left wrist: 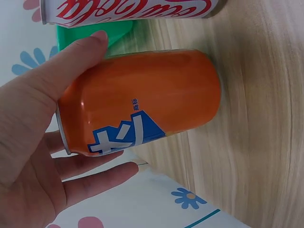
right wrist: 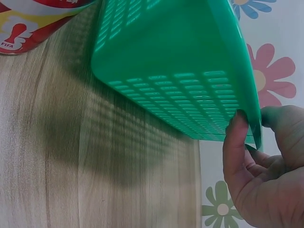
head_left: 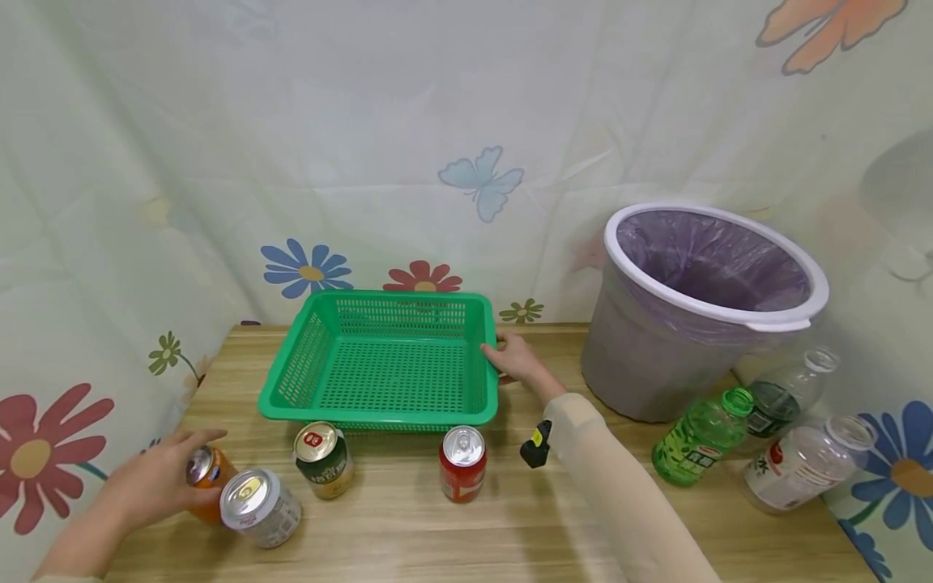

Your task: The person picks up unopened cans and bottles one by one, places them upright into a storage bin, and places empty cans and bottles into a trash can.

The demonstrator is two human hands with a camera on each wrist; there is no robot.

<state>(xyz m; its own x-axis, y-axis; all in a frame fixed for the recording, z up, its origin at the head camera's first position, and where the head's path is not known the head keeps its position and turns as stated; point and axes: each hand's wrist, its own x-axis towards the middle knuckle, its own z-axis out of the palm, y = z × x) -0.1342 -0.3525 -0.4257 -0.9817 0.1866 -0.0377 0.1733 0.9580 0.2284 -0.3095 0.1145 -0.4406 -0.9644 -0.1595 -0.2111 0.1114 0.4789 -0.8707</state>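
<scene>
My left hand (head_left: 164, 478) is around an orange soda can (left wrist: 142, 99) that stands on the wooden table. In the left wrist view the thumb lies along one side of the can, while the fingers reach out fairly straight past the other side, one fingertip apart from it. Beside it stands a white-silver Coca-Cola can (head_left: 261, 508). With my right hand (head_left: 516, 360) I pinch the right rim of a green plastic basket (right wrist: 156, 57), thumb on one side of the rim and fingers on the other. The basket holds nothing.
A dark green and gold can (head_left: 324, 461) and a red can (head_left: 462, 465) stand before the basket. At right are a lined grey bin (head_left: 649, 356), a green bottle (head_left: 700, 441) and two clear bottles (head_left: 794, 389). A flowered curtain (head_left: 364, 121) hangs behind the table (head_left: 408, 534).
</scene>
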